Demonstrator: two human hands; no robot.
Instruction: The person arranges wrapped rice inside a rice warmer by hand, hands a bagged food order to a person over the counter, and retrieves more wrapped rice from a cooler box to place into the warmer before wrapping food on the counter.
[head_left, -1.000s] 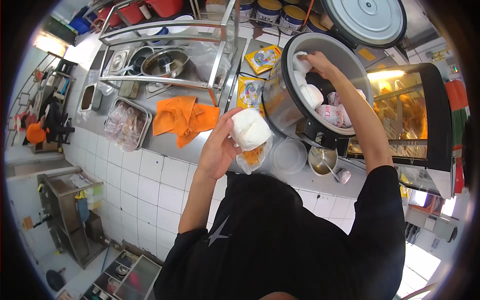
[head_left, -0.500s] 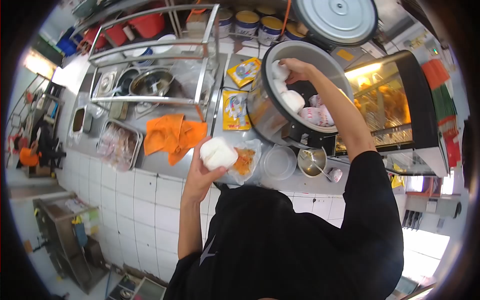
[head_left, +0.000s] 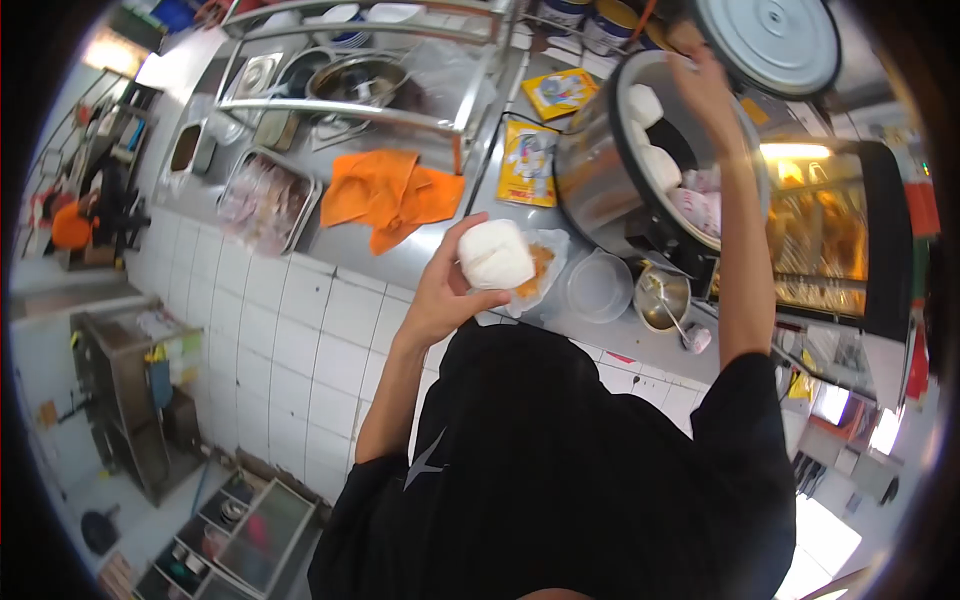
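A white wrapped bundle [head_left: 495,255] rests in my left hand [head_left: 452,290], with the thumb below it and the fingers behind. Just right of it, shredded orange food [head_left: 540,268] lies on a clear plastic sheet on the counter. My right hand [head_left: 703,85] is over the far rim of the large grey round cooker [head_left: 605,160], its fingers blurred; whether it holds anything does not show. Inside the cooker, white bundles [head_left: 657,168] sit along the left wall, and red-printed bundles [head_left: 697,210] lie near the front.
The cooker's lid [head_left: 770,40] stands raised behind. On the counter are a clear tub [head_left: 598,287], a metal bowl [head_left: 662,298], yellow packets [head_left: 527,163], an orange cloth [head_left: 385,195] and a tray of bagged food [head_left: 268,200]. A lit glass cabinet [head_left: 815,230] stands right.
My right hand has moved from the white bundles at the cooker's left wall up and right to its far rim. My left hand still holds its bundle. The camera view has shifted.
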